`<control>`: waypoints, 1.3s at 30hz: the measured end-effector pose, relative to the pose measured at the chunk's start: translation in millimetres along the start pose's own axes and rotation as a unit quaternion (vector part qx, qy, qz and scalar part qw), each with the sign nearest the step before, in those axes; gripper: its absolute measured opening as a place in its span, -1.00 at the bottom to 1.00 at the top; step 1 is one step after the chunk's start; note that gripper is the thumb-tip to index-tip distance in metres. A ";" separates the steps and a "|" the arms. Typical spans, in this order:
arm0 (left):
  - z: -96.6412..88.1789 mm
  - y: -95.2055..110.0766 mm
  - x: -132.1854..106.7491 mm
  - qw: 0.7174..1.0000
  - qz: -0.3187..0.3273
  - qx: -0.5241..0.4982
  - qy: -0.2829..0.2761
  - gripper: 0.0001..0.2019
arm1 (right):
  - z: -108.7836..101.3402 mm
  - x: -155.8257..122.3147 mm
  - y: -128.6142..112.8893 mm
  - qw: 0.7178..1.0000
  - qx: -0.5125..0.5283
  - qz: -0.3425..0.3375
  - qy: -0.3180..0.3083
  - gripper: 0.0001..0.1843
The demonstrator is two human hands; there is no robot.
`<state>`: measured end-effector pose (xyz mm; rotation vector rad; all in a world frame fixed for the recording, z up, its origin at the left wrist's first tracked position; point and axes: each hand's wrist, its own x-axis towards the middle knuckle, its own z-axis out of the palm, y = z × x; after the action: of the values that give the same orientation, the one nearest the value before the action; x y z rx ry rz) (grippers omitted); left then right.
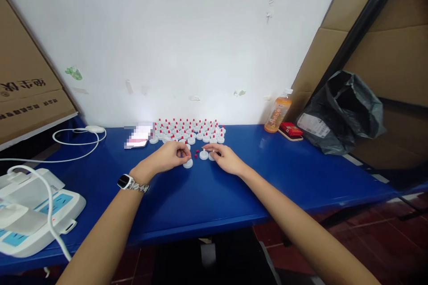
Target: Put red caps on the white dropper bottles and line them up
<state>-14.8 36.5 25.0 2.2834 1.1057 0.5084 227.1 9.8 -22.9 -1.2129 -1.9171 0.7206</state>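
Observation:
My left hand rests on the blue table with its fingers curled round a small white cap; a second white cap lies just below its fingertips. My right hand lies opposite, its fingers pinched on another white cap next to a loose white cap. A few tiny red pieces lie between the two hands. Behind them stands a group of several white caps with red tips in rows. A watch is on my left wrist.
A phone lies left of the caps. A white power strip and cable sit at the left, cardboard behind them. An orange drink bottle, a red box and a black bag stand at the right.

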 end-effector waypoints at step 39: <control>-3.5 -19.0 -3.7 0.998 -0.025 -0.028 0.042 -0.79 | 14.2 11.2 -4.4 0.999 0.019 0.018 0.035 -0.80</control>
<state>-30.2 44.4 15.6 2.1979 1.1712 0.6124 210.1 17.4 -24.3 -1.2352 -1.8199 0.7206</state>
